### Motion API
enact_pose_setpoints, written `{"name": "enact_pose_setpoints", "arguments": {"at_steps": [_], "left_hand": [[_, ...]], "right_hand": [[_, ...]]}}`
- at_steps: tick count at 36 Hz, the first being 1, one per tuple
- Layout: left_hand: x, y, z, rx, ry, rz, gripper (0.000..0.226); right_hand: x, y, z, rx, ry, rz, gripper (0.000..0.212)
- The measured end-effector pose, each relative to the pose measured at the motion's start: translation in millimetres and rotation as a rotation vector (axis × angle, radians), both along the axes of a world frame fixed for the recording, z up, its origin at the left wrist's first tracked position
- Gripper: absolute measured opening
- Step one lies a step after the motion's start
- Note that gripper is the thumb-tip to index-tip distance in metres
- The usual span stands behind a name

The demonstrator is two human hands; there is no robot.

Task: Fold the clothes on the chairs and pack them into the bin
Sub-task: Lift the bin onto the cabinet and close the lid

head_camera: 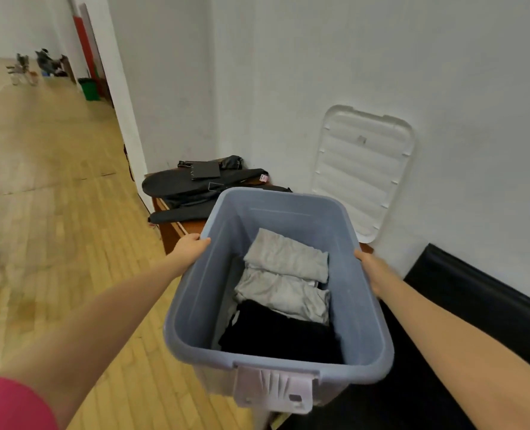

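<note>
Evidently both hands, left hand and right hand, grip opposite rims of the bin, balancing the folded clothes inside

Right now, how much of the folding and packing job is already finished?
Done: two folded grey garments and a folded black one lie inside the bin. In hand: the left hand and right hand grip its side rims. Left: the white lid leans against the wall, not on. No chairs are clearly visible, so remaining clothes cannot be judged.

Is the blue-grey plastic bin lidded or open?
Open: the blue-grey plastic bin shows folded clothes inside, and the white ribbed plastic lid leans against the wall.
</note>
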State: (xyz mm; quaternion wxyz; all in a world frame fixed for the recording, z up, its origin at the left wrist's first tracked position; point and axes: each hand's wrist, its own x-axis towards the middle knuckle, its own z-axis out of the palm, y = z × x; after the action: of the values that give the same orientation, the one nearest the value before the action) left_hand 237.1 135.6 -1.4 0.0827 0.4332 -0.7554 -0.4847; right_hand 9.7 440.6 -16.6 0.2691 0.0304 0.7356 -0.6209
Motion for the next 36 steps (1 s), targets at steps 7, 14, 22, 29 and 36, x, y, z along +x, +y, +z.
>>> {"name": "enact_pose_setpoints", "arguments": {"at_steps": [7, 14, 22, 29, 36], "left_hand": [[-92.7, -73.3, -23.1, -0.058, -0.043, -0.109, 0.029], [-183.8, -150.1, -39.3, -0.136, -0.043, -0.286, 0.029], [-285.3, -214.1, -45.5, -0.302, -0.083, -0.525, 0.024], [-354.0, -250.9, -51.0, -0.384, -0.038, -0.708, 0.03], [-406.9, -278.6, -52.3, -0.454, 0.002, -0.817, 0.028]], "right_hand": [[-52.2, -31.9, -41.2, 0.021, -0.038, -0.11, 0.046], [-58.3, -90.0, -27.9, -0.001, -0.041, -0.285, 0.022], [-76.9, -143.5, -34.1, 0.068, 0.006, -0.528, 0.025], [-84.8, -180.7, -46.5, 0.282, 0.053, -0.659, 0.053], [-93.9, -210.8, -61.9, 0.346, 0.05, -0.71, 0.052]]}}
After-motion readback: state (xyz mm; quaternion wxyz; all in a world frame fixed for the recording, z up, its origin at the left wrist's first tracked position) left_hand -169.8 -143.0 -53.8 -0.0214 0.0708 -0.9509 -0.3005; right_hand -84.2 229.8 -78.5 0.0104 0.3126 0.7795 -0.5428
